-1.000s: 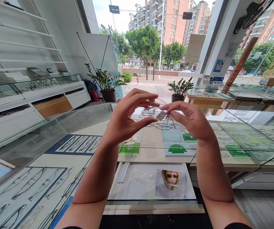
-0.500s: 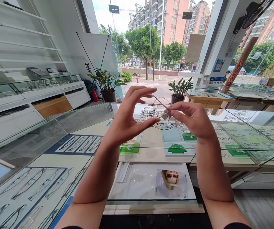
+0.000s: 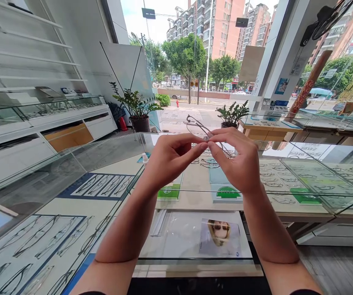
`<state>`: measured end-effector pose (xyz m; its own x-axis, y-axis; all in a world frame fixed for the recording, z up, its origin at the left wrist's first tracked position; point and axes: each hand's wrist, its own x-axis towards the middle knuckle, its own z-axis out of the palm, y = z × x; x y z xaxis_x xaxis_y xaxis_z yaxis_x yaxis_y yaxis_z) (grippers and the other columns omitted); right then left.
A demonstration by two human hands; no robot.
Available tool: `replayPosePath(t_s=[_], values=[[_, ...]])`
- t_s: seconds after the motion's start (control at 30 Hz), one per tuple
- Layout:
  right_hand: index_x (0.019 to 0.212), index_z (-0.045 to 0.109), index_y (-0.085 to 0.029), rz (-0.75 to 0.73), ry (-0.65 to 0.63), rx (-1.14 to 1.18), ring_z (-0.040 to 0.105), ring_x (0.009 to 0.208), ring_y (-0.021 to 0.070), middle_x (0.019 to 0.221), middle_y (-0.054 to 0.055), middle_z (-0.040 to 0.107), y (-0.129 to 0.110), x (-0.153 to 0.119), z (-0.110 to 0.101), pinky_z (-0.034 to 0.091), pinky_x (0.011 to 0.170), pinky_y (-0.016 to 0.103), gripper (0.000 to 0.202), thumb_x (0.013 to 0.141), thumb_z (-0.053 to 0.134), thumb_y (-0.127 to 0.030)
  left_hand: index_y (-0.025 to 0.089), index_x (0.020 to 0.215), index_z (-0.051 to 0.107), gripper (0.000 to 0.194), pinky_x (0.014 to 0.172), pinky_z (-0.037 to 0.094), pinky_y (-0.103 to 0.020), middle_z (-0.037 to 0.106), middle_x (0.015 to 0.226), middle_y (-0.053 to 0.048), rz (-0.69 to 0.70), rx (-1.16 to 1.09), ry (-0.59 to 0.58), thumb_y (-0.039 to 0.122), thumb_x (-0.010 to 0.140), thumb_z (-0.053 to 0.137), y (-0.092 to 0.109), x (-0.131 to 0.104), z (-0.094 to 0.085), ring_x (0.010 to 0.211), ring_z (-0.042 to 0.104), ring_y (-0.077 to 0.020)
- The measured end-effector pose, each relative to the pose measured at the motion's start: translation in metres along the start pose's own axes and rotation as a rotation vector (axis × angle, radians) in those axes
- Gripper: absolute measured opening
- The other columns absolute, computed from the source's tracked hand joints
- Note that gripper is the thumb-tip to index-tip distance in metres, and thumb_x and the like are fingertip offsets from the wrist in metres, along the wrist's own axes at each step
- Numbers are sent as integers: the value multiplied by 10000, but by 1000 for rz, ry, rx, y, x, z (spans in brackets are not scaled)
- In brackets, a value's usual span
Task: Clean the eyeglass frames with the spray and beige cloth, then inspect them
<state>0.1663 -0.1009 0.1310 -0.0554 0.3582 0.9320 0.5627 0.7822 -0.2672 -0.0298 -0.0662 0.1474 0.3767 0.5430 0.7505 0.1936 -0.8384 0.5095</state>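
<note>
Both hands meet in front of me over the glass counter, around a pair of eyeglasses (image 3: 198, 126) with thin dark frames. My right hand (image 3: 236, 157) pinches the glasses near the middle between thumb and fingers. Thumb and fingertips of my left hand (image 3: 178, 157) are closed on the same spot from the other side. One end of the glasses sticks up above the fingertips; another part shows below the right fingers. Much of the frame is hidden behind my hands.
Rows of eyeglasses (image 3: 102, 185) lie under the glass counter (image 3: 102, 164) at left, with more at right. Below my hands are green cards (image 3: 228, 192) and a photo leaflet (image 3: 220, 237). Potted plants (image 3: 139, 123) stand by the window.
My left hand, spread apart from the glasses before, has moved right and closed its fingertips on them. My right hand has shifted slightly left, and the glasses have turned in its grip.
</note>
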Motion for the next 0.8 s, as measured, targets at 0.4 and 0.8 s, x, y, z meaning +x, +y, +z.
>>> replayPosePath(t_s=[0.4,0.8], values=[[1184,820,-256,28,-156,0,758,1150,285,1211,79,831,-5,0,0,605,1050,514,228,1046,638,-258,209,856,806,353,494,223,-278,370,539,63,-15,148,157,543,973,816,-12,6,1,519,290,-98],[873,753,-264,272,-79,-105,596,750,199,722,-4,623,93,-3,-18,571,823,399,337,1081,613,-489,214,833,771,125,575,303,-299,495,570,41,-81,292,-57,280,935,740,-17,14,13,567,405,-119]])
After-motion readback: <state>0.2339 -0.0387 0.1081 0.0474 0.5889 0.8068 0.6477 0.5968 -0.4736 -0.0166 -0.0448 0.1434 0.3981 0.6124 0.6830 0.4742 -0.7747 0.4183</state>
